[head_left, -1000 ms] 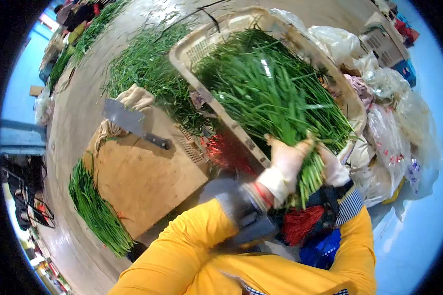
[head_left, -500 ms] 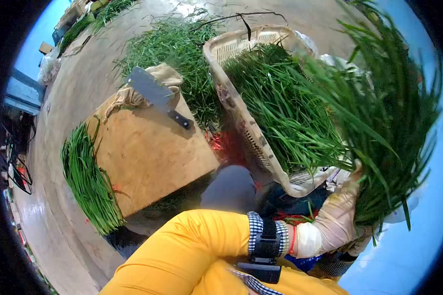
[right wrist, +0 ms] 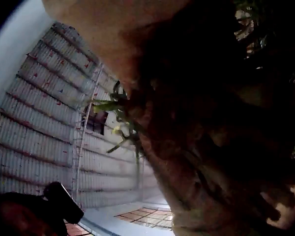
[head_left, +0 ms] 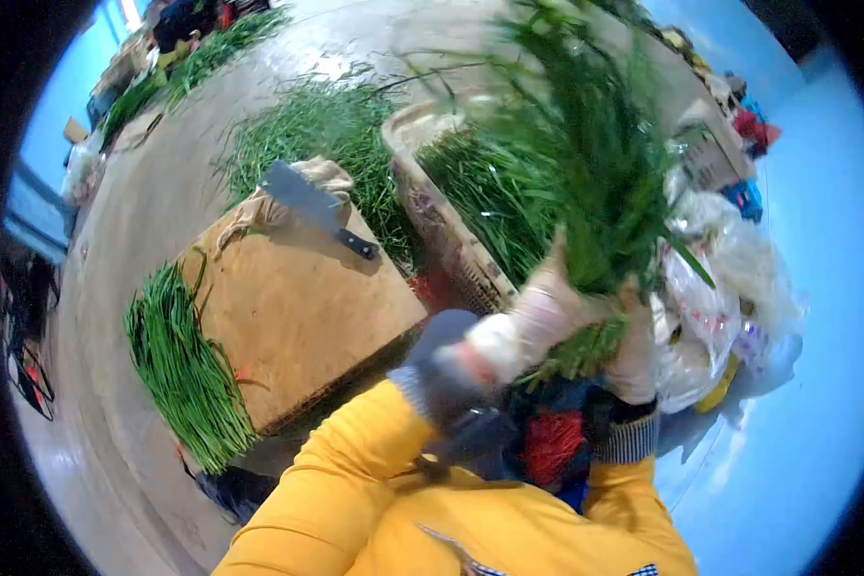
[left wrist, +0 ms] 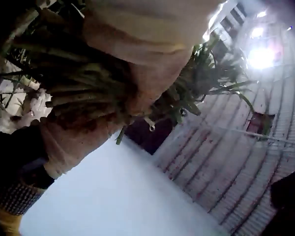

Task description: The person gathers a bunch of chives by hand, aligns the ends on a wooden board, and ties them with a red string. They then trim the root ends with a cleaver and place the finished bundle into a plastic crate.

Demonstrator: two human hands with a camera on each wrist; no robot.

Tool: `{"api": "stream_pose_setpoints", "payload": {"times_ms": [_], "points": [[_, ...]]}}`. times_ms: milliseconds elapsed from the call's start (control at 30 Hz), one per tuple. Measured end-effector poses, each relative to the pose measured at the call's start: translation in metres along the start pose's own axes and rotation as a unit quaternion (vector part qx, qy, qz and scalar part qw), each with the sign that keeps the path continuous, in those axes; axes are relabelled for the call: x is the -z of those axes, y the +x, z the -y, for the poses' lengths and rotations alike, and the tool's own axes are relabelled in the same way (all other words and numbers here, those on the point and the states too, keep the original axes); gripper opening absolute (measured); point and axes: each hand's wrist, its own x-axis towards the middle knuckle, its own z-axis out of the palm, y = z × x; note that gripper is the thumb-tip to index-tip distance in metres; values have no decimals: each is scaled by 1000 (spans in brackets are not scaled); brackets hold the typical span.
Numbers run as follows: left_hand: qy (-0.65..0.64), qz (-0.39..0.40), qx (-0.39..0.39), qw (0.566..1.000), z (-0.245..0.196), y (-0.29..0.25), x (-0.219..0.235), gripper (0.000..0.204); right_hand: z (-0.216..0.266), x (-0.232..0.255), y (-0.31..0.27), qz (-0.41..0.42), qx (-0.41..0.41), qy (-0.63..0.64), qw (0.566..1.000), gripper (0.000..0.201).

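Both hands hold a large bunch of garlic chives (head_left: 595, 182) upright, its blurred leaves pointing up. My left hand (head_left: 552, 302), in a pale glove, grips the bunch low on its left side. On the right side, my right hand (head_left: 632, 350) grips it near the stem ends. Cut stems (left wrist: 83, 83) stick out between the two hands in the left wrist view. The bunch overlaps a cream plastic crate (head_left: 451, 216) with more chives (head_left: 485, 187) lying inside. In the right wrist view the hands are mostly in deep shadow.
At left stands a wooden board (head_left: 302, 317) with a cleaver (head_left: 302, 197) and a cloth (head_left: 324, 175) at its far edge. A neat chive bundle (head_left: 187, 370) leans along its left side. Loose greens (head_left: 307, 130) lie on the floor behind. Plastic bags (head_left: 730, 259) are heaped at right.
The chives rose out of the crate, swung far right half a second ago, and are now back in front, upright in both hands. The board and cleaver have stayed put.
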Motion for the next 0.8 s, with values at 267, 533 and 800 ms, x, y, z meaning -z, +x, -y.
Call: {"api": "stream_pose_setpoints", "payload": {"times_ms": [267,533,800], "points": [[347,-244,118,898,-165,-90,-4,42,-34,-142,-1,178,26,32,983,45],[367,-533,16,762,-233,-240,92,45,-148,-249,-29,355,-56,-114,926,62],[422,-648,49,632,-231,-229,112,40,-150,-220,-43,322,92,-596,730,63]]}}
